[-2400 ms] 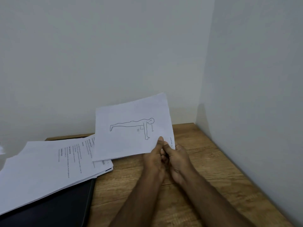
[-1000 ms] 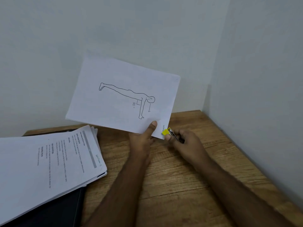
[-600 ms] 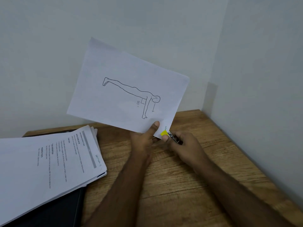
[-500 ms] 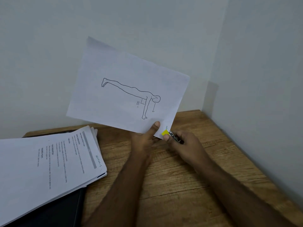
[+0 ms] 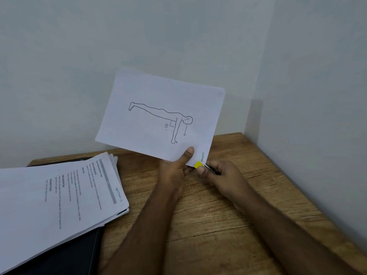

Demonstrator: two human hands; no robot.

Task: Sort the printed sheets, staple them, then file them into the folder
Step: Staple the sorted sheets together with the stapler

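Note:
A set of printed sheets (image 5: 158, 118) with a line drawing of a plank pose on top is held up above the wooden desk. My left hand (image 5: 176, 169) pinches its lower right corner, thumb on the front. My right hand (image 5: 220, 173) grips a small yellow-tipped stapler (image 5: 200, 165) whose jaw is at that same corner, next to the handwritten word "SECTION". A thick stack of printed sheets (image 5: 59, 195) lies at the left on a black folder (image 5: 69, 255).
The wooden desk (image 5: 218, 225) sits in a corner: a white wall behind it and another white wall (image 5: 317, 116) along its right edge. Bare desk surface lies under and in front of my arms.
The held sheets were lifted off the desk and turned upright, then lowered slightly. My right hand brought a yellow-tipped stapler to their lower right corner and keeps it there.

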